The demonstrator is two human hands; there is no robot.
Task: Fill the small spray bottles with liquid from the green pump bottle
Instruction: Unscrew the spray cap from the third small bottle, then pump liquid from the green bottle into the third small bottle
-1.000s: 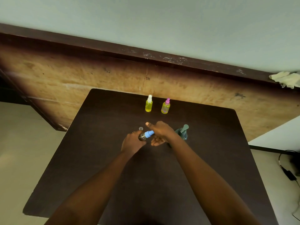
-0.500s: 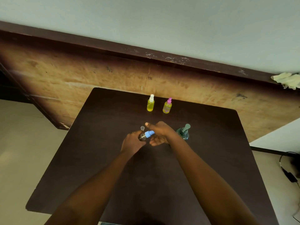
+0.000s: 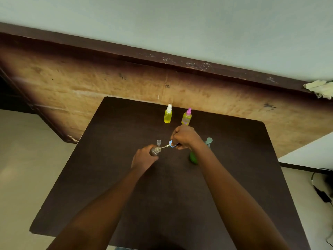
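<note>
Uncapped clear bottle (image 3: pixel 155 151) tilts before two upright yellow-filled spray bottles (image 3: pixel 168 116).

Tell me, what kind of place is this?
Probably a plain indoor room, maybe a home or small workroom. A single dark table stands in front of a big worn wooden board set against a pale wall, and a charger cable lies on the bare floor.

Dark brown square wooden table (image 3: pixel 111 177), read from its centre: open surface at 8–10 and 3–4 o'clock. Obstacles: small clear plastic cap (image 3: pixel 158 142) at 11; white-topped yellow spray bottle (image 3: pixel 168 116) and pink-topped yellow spray bottle (image 3: pixel 186 118) upright at 12, near the far edge; green plastic pump bottle (image 3: pixel 193 158) at 2, partly behind right forearm (image 3: pixel 234 195).
</note>
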